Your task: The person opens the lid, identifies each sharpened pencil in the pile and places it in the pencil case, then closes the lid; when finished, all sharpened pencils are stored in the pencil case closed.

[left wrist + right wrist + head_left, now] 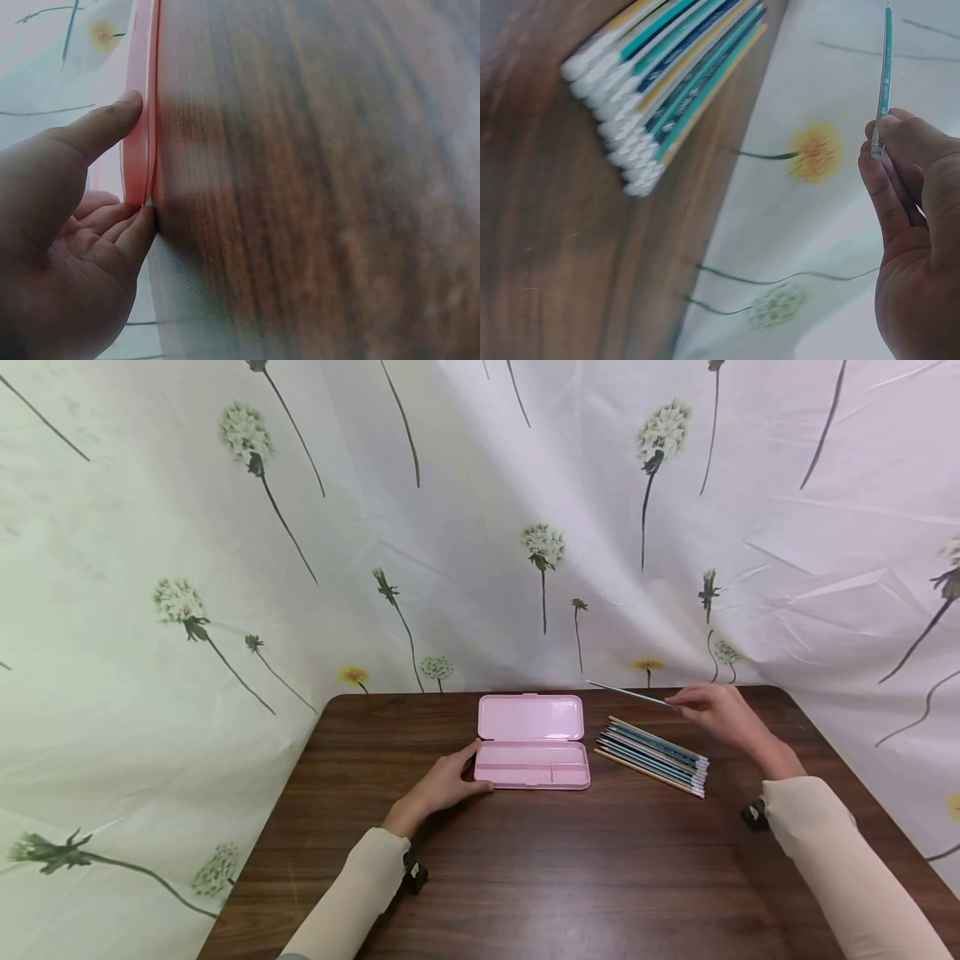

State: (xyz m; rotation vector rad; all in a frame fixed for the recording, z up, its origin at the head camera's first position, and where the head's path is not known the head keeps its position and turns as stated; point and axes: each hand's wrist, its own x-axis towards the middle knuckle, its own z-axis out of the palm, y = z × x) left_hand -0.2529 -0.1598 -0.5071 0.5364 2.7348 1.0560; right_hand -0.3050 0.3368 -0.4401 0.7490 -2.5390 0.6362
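Bare table in front; pencil row beside open case

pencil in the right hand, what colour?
Teal pencil, pinched by the right hand near one end; clearest in the right wrist view.

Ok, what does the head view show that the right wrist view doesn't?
Only the head view shows the open pink pencil case and the left hand touching its left edge. Only the right wrist view shows the white eraser ends close up. Both show the right hand pinching one teal pencil, the pencil row and the wooden table.
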